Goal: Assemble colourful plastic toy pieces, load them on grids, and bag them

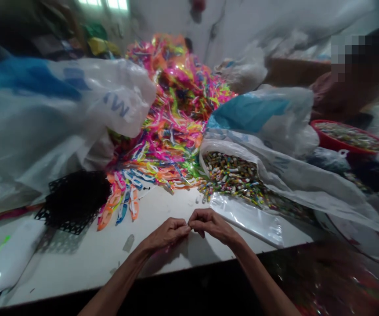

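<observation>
My left hand [172, 232] and my right hand [211, 224] meet over the near part of the white table [87, 254]. Their thumbs and forefingers are pinched together, fingertips touching; whatever they grip is too small or hidden to make out. A faint pinkish thing shows beneath my left hand, blurred and partly covered. Beyond the hands lies a heap of bright plastic pieces [172, 145] in pink, orange, yellow and blue. Small multicoloured cylinders [232, 175] spill from a white sack to the right. Flat clear plastic bags [248, 219] lie stacked beside my right hand.
A black perforated mesh piece [73, 199] lies at the left, below a large white-and-blue sack [110, 96]. Another sack [275, 114] rises at the right. Farther right stands a red basin [327, 138] near another person [341, 96]. The table's front edge runs just below my hands.
</observation>
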### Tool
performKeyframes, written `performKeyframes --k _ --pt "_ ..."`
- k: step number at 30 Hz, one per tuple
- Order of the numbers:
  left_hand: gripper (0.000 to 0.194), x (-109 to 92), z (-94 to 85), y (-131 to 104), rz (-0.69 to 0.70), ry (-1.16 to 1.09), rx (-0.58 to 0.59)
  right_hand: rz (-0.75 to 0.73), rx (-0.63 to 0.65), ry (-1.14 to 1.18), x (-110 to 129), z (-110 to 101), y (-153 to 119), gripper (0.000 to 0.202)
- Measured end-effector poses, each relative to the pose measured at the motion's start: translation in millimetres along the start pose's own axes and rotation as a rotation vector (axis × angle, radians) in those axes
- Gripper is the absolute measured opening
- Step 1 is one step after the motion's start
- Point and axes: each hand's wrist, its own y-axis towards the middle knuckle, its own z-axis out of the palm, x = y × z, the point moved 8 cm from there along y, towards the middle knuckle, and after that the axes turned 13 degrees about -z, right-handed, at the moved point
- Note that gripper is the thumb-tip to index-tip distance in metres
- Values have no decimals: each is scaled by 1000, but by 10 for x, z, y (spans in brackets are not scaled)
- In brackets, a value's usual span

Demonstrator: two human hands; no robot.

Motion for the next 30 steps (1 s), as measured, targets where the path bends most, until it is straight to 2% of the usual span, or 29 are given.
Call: performKeyframes --k 3,5,7,9,10,11,12,13,15,16,18,22,24,27,30 --pt "40 -16 -87 -5 19 82 -53 -2 -18 0 -17 25 81 26" --pt "39 -155 -258 -57 75 293 -210 -9 -50 5 -31 -2 203 26" --pt "36 -413 -554 -217 188 557 -526 -46 -127 13 -14 -107 369 26" --pt "35 -646 -924 -501 269 693 -922 -109 -247 24 44 -281 534 28" --pt "36 -686 -1126 -648 240 696 -1099 -144 -309 14 88 -378 598 30" --pt "36 -662 -1324 -768 150 688 -1235 -180 -367 -19 139 -471 643 33" --pt "36 -584 -1506 -847 6 692 -1315 -208 -417 -75 190 -555 665 39" --pt "37 -469 -1660 -889 -171 723 -1343 -222 -462 -146 233 -630 661 44" --pt "40 -225 -1848 -874 -453 849 -1261 -194 -541 -277 259 -754 582 49" --pt "42 -127 -1894 -842 -526 911 -1205 -162 -572 -307 236 -808 512 48" --pt "44 -3 -1944 -774 -570 976 -1145 -108 -614 -315 151 -911 335 44" --pt "40 106 -2016 -674 -580 934 -1112 -80 -670 -458 26 -1165 -56 31" --pt "33 57 -2014 -650 -486 938 -1130 -43 -683 -656 11 -1260 -182 25" --pt "30 -69 -1937 -709 -338 915 -1222 60 -659 -996 21 -1241 -168 22" --pt "30 -183 -1769 -796 -238 745 -1303 208 -599 -1210 -10 -1089 30 23"
